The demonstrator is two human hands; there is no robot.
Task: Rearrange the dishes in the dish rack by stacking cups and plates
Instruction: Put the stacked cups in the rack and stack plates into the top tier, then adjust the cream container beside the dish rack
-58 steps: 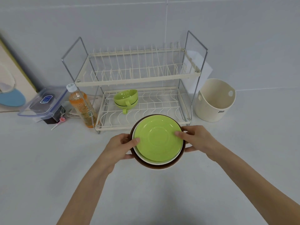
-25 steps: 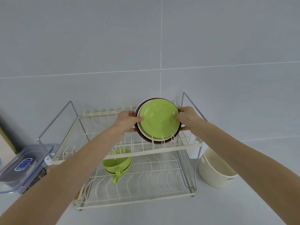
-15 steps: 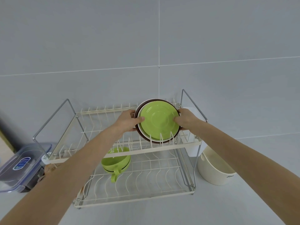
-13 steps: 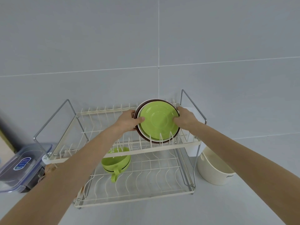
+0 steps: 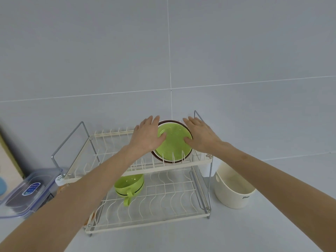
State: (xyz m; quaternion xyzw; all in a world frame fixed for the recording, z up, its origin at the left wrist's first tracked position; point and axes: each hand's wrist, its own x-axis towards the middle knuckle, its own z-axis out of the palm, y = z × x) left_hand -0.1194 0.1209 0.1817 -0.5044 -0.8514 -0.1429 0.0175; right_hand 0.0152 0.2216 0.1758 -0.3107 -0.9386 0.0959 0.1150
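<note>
Standing upright in the rack's point(image 5: 116, 174) upper tier, right end, a green plate point(image 5: 173, 142) fronts white and brown ones. Left hand point(image 5: 148, 137) and right hand point(image 5: 199, 136) flank it, fingers spread open, thumbs touching its face.

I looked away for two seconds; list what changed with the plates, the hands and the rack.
The plate stack went from above the counter up into the rack's top tier. Left hand and right hand opened, thumbs on the green plate. The green cups stayed below.
</note>
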